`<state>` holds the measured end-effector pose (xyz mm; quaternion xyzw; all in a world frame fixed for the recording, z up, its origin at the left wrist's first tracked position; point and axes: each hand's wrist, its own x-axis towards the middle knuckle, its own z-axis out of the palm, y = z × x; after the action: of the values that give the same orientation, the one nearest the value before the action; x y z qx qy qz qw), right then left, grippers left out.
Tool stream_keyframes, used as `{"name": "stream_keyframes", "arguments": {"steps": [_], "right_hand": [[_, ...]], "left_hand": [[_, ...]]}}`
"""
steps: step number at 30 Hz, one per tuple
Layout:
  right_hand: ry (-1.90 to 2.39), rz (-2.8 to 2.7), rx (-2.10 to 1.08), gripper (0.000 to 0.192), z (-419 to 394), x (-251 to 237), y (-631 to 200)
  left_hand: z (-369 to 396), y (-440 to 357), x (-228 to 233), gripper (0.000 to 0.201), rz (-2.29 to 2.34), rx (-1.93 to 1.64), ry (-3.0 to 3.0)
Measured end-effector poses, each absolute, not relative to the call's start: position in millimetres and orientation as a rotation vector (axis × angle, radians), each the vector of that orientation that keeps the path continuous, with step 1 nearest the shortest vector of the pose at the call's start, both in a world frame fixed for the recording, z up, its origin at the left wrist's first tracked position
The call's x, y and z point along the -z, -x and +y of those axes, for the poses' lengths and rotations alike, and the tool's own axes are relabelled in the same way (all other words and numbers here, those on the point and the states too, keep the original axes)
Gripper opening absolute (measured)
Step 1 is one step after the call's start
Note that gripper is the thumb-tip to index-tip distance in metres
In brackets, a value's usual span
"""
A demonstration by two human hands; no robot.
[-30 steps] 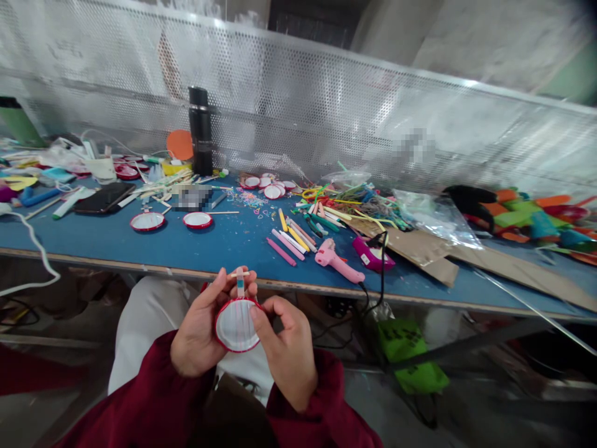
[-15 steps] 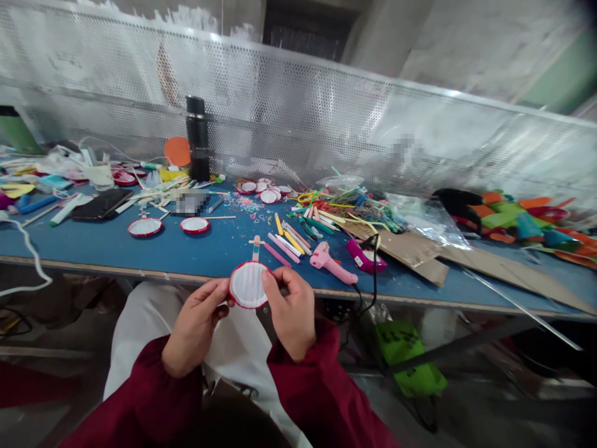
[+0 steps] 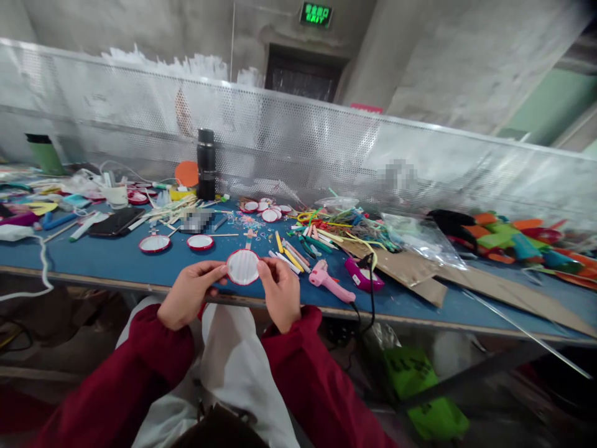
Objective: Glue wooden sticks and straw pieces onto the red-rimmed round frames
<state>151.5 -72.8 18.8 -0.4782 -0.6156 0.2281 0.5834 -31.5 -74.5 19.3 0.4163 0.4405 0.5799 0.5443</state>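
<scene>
Between my two hands is a white disc with a red rim (image 3: pixel 243 268), held by its edges just over the front edge of the table. A flat stick (image 3: pixel 249 240) juts from its far side. My left hand (image 3: pixel 190 291) is closed, pinching the left rim between thumb and fingers. On the opposite rim, my right hand (image 3: pixel 282 291) is closed too, its thumb on the near face. Two similar red-rimmed discs, one at the left (image 3: pixel 155 243) and one closer (image 3: pixel 200 241), lie flat on the blue table (image 3: pixel 112 255).
Several markers (image 3: pixel 289 254), a pink glue gun (image 3: pixel 330 282) and a purple device (image 3: pixel 364 274) lie to the right, before flat cardboard (image 3: pixel 401 267). A black bottle (image 3: pixel 206 165) stands behind. A phone (image 3: pixel 116 221) and loose sticks are at left. A perforated metal screen (image 3: pixel 298 137) backs the table.
My view has tilted up, bringing a green exit sign into sight. Both hands have moved the disc slightly forward and left, and my right thumb has shifted toward the rim.
</scene>
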Motion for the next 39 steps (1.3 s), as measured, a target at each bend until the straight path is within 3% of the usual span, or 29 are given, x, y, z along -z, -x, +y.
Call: {"name": "stream_keyframes", "arguments": {"steps": [5,10,15,39], "right_hand": [[1.134,-1.463,-0.354,0.033,-82,-3,-158],[1.095,-1.735,0.116,0.022,-81,28,-164],[1.075,-1.876,0.458,0.018,-72,50,-164],[1.090,-1.792,0.518,0.017,-75,56,-160]], "left_hand": [[-35,43,-23,0.040,1.059,-1.482,-0.973],[-5,35,-24,0.024,1.023,-1.471,-0.916],[0,32,-20,0.025,0.985,-1.481,-0.928],[-6,33,-15,0.029,0.980,-1.461,-1.013]]}}
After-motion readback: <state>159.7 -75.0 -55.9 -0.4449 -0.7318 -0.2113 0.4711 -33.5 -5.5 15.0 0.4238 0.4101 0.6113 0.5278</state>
